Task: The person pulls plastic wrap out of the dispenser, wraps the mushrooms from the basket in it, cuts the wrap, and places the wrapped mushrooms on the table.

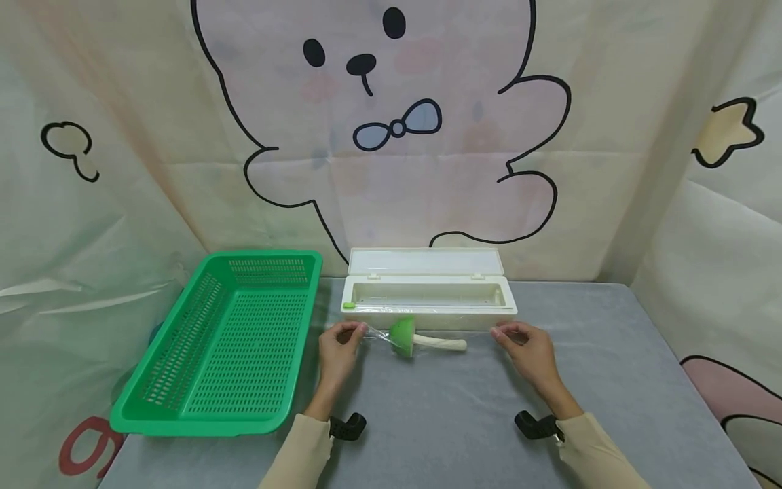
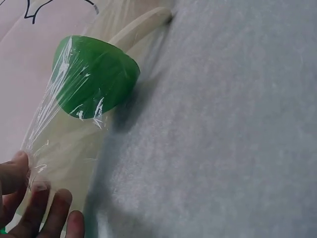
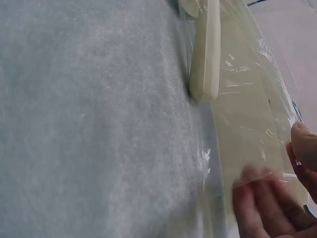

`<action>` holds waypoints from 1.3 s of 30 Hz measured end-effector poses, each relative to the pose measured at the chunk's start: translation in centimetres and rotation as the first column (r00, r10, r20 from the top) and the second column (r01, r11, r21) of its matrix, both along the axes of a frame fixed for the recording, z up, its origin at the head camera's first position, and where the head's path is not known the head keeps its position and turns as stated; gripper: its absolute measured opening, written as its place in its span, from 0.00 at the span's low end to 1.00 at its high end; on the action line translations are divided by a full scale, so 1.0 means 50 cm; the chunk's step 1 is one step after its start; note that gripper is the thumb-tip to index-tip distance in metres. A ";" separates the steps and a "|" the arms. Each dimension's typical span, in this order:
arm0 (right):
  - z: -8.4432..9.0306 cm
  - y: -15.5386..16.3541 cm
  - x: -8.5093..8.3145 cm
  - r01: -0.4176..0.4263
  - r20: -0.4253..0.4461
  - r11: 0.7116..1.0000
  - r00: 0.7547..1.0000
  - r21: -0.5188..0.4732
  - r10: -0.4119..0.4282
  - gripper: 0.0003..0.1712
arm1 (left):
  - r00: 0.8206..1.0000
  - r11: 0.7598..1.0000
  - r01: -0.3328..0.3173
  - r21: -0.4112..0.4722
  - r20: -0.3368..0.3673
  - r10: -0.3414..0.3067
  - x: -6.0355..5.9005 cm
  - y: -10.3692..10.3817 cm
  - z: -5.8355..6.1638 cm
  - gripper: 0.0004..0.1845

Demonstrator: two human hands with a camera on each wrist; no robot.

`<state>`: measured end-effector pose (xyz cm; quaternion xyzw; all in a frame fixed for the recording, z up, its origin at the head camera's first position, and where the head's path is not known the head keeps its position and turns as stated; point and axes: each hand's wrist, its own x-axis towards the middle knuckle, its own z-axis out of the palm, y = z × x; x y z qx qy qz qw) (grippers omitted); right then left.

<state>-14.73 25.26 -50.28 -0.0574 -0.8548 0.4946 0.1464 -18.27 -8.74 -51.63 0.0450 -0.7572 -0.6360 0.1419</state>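
A toy mushroom with a green cap (image 1: 402, 335) (image 2: 94, 74) and a cream stem (image 1: 441, 343) (image 3: 205, 49) lies on the grey table in front of a cream cling-film dispenser box (image 1: 427, 292) with its lid up. A sheet of clear film (image 2: 54, 134) (image 3: 247, 114) runs from the box over the mushroom. My left hand (image 1: 342, 343) (image 2: 29, 203) pinches the film's left edge. My right hand (image 1: 519, 339) (image 3: 282, 188) pinches the film's right edge. Both hands rest low near the tabletop.
A green perforated plastic basket (image 1: 232, 339) stands empty at the left of the grey table (image 1: 464, 421). A curtain with a cartoon bear print (image 1: 391, 136) hangs behind the table. Black wrist straps (image 1: 348, 426) sit at both cuffs.
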 end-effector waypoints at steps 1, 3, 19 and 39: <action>-0.001 -0.001 -0.001 0.002 0.007 1.000 1.000 -0.011 -0.002 0.09 | 1.000 1.000 -0.001 0.000 0.002 0.001 0.000 0.000 -0.001 0.07; -0.002 -0.003 -0.002 0.006 0.014 0.999 1.000 -0.049 -0.006 0.09 | 1.000 1.000 -0.009 -0.006 0.008 0.009 0.000 0.000 -0.003 0.07; 0.024 0.003 0.003 0.035 0.151 0.928 0.988 -0.370 0.023 0.28 | 0.985 0.975 -0.043 0.218 0.173 0.005 0.011 0.012 0.031 0.13; 0.093 0.015 -0.026 -0.004 0.125 0.908 0.990 -0.419 0.062 0.16 | 0.995 0.980 0.039 0.195 0.080 -0.056 -0.013 0.002 0.093 0.09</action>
